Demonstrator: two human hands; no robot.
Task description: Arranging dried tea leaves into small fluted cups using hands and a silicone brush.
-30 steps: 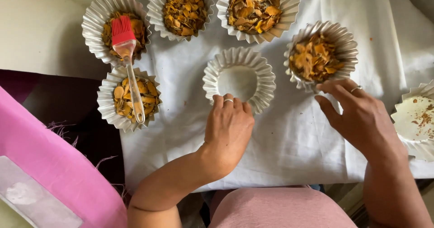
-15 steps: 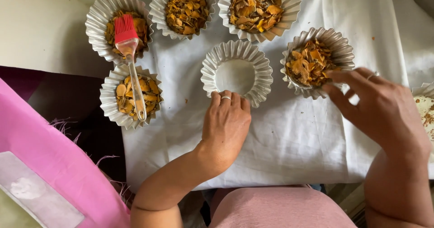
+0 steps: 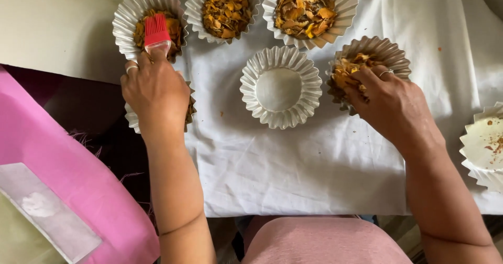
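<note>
- One white cloth (image 3: 314,169) covers the desk and carries every paper case, so crumbs land on fabric, as the specks at its right edge show.
- One pink cloth (image 3: 78,190) lies at the lower left, off the work area.
- Five fluted paper cases hold dried orange-brown flakes: three along the top, one under each hand.
- Right hand (image 3: 390,104) dips into the filled case (image 3: 372,59) at right, grip pinched among the flakes; whether it holds any, I cannot tell.
- Left hand (image 3: 154,94) covers the lower left case (image 3: 131,118), grip clenched on the brush (image 3: 156,33), whose red bristles rest over the top left case (image 3: 144,20).
- Empty case (image 3: 280,87) sits between the hands, within reach of both.
- A used, crumb-flecked case (image 3: 484,146) sits apart at the far right.
</note>
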